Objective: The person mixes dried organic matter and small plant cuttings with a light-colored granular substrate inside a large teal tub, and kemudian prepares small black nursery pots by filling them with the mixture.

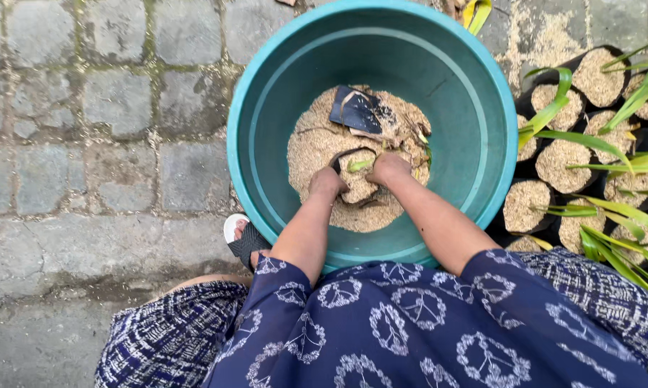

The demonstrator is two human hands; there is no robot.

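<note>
While the round teal plastic basin point(482, 108) sits on rough grey cobbles point(87, 108), both hands work a small black plastic seedling bag point(353, 154) down in the grainy tan husk pile point(309, 144). Left hand point(327, 181) and right hand point(387, 168) each curl tight on the bag rim, fingers pressed together. A spare flat black bag point(360, 109) lies behind; filled seedling bags with green shoots point(554, 162) crowd the right.
</note>
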